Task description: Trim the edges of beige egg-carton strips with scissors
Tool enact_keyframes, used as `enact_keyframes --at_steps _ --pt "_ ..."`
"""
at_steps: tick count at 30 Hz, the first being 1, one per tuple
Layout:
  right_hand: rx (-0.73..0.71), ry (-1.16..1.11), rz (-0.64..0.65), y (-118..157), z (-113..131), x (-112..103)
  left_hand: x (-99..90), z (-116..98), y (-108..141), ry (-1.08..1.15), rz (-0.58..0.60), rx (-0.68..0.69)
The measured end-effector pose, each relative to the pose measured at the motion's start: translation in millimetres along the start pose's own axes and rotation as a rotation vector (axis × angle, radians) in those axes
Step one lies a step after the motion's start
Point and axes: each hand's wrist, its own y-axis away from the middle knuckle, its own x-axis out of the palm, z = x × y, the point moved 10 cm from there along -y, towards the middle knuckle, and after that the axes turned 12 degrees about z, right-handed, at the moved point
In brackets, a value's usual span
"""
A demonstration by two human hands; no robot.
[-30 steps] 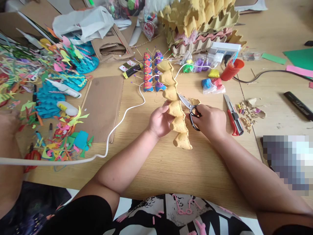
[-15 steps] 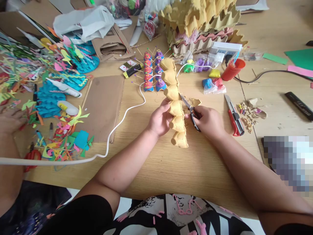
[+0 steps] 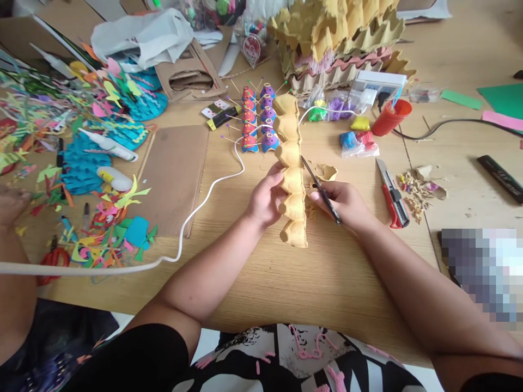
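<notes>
Upright in my left hand (image 3: 265, 197) is a long yellow strip cut from an egg carton (image 3: 293, 179), its row of cups facing left. My fingers grip it near the middle from the left, partly hidden behind it. My right hand (image 3: 345, 204) is closed round black-handled scissors (image 3: 322, 190), turned edge-on, with the blade tips touching the strip's right edge. Small carton scraps (image 3: 327, 172) lie on the table behind the scissors. Just beyond the strip stand red and purple painted carton caterpillars (image 3: 249, 120) with pins for legs.
A red utility knife (image 3: 393, 196) and a pile of scraps (image 3: 423, 190) lie to the right. Stacked egg trays (image 3: 339, 43) and a red cup (image 3: 391, 117) stand behind. A white cable (image 3: 208, 196) crosses the left side, near cardboard (image 3: 174, 179). Another person's hand (image 3: 14, 207) rests far left.
The scissors have rolled edge-on in my right hand, and their handle loops no longer show plainly. The lower end of the strip has swung slightly left.
</notes>
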Motion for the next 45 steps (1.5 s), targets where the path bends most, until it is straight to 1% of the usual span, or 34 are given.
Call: enact_keyframes --at_steps 3,5,8,12,17,21,26,31,37,45 --pt "0.036 0.255 -0.133 3.6 2.1 -11.7 -0.4 -0.9 0.0 0.018 0.005 0.011" --pt "0.055 0.388 -0.185 5.4 4.1 -15.6 -0.2 -2.5 0.0 0.042 0.014 0.028" --pt "0.075 0.495 -0.235 6.9 5.8 -18.0 -1.2 -2.6 0.4 0.049 0.013 0.024" --pt "0.102 0.567 -0.279 7.8 4.2 -19.4 -1.7 -0.4 -0.7 0.088 0.037 0.019" --pt "0.109 0.620 -0.310 8.9 3.0 -21.8 -5.6 3.9 -2.0 0.219 0.052 0.017" --pt "0.096 0.658 -0.325 10.9 6.8 -23.1 -8.6 8.0 0.2 0.223 0.014 -0.030" --pt "0.091 0.672 -0.318 12.4 9.9 -21.9 -2.4 12.6 4.4 0.242 -0.009 -0.110" --pt "0.093 0.668 -0.311 12.0 9.7 -21.1 0.7 11.2 6.9 0.234 -0.044 -0.111" --pt "0.092 0.650 -0.307 11.5 10.0 -21.4 2.2 11.6 7.2 0.230 -0.046 -0.119" --pt "0.094 0.608 -0.256 10.2 11.0 -18.5 3.7 10.4 7.5 0.223 -0.072 -0.131"
